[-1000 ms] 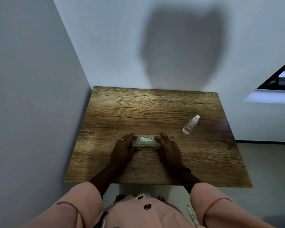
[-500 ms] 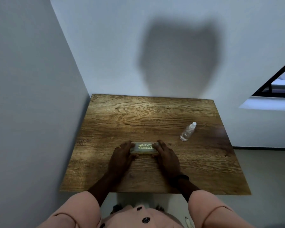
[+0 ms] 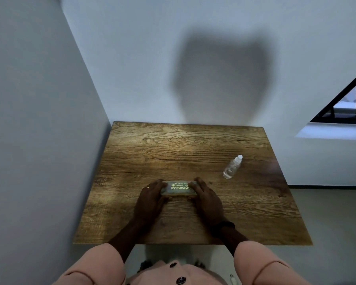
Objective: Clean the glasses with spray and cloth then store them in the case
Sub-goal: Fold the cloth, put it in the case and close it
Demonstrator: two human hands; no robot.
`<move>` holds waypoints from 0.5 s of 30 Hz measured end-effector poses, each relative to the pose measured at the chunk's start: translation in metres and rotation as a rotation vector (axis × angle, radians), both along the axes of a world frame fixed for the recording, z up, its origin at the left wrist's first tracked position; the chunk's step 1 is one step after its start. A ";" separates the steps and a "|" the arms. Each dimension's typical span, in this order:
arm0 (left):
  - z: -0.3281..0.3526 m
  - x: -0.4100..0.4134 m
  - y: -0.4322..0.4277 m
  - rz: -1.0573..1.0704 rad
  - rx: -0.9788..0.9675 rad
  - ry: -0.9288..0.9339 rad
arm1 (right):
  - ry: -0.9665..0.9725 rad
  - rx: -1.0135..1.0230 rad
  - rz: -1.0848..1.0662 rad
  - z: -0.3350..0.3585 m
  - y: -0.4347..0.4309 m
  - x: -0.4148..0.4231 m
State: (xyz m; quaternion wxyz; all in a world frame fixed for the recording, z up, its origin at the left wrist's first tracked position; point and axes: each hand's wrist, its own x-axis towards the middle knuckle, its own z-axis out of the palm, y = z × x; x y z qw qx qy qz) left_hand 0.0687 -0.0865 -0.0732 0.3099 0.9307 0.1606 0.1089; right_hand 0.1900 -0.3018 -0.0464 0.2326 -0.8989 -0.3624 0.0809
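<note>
Wood-grain brown table (image 3: 193,153), set into a corner between two pale grey-white walls (image 3: 39,99). A broad soft shadow (image 3: 222,79) falls on the far wall. Grey floor (image 3: 327,212) shows to the right, and a dark-framed window (image 3: 349,105) cuts into the right edge.

Near the front middle of the table lies a small oblong case (image 3: 179,188), pale olive with gold lettering on top, flat on the wood and seemingly closed. The left hand (image 3: 150,199) grips its left end and the right hand (image 3: 207,199) grips its right end, fingers curled over the far side and thumbs against the near side. The left hand wears a ring (image 3: 148,188); a dark band (image 3: 224,226) circles the right wrist. Peach sleeves (image 3: 95,268) fill the bottom edge.

A small clear spray bottle (image 3: 232,167) with a white cap sits further back and to the right, apart from the case.
</note>
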 end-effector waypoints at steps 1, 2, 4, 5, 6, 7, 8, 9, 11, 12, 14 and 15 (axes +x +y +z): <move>0.001 0.000 0.000 -0.001 -0.004 -0.002 | -0.002 0.019 0.004 0.001 0.000 -0.001; 0.000 0.000 0.000 -0.001 -0.006 -0.006 | -0.001 0.040 0.011 0.002 0.001 -0.001; 0.001 0.000 0.001 -0.008 -0.009 -0.013 | 0.002 0.102 0.015 0.006 0.000 -0.004; 0.001 0.000 0.000 -0.015 -0.015 -0.017 | -0.008 0.145 0.004 0.008 -0.002 -0.005; 0.000 0.000 0.000 -0.019 -0.017 -0.027 | -0.041 0.192 -0.014 0.010 -0.006 -0.007; 0.001 0.000 0.000 -0.021 -0.020 -0.032 | -0.098 0.237 -0.036 0.013 -0.010 -0.008; 0.002 0.000 -0.001 -0.020 -0.019 -0.040 | -0.156 0.276 -0.075 0.015 -0.016 -0.009; 0.002 -0.001 -0.001 -0.017 -0.020 -0.046 | -0.197 0.315 -0.135 0.019 -0.021 -0.009; 0.005 -0.001 -0.004 -0.010 -0.004 -0.065 | -0.256 0.380 -0.280 0.029 -0.031 -0.005; 0.007 -0.002 -0.005 -0.005 0.011 -0.072 | -0.283 0.400 -0.360 0.034 -0.035 0.000; 0.011 0.000 -0.006 0.009 0.018 -0.071 | -0.306 0.421 -0.533 0.043 -0.042 0.015; 0.013 0.003 -0.006 0.016 0.012 -0.068 | -0.304 0.429 -0.606 0.048 -0.045 0.023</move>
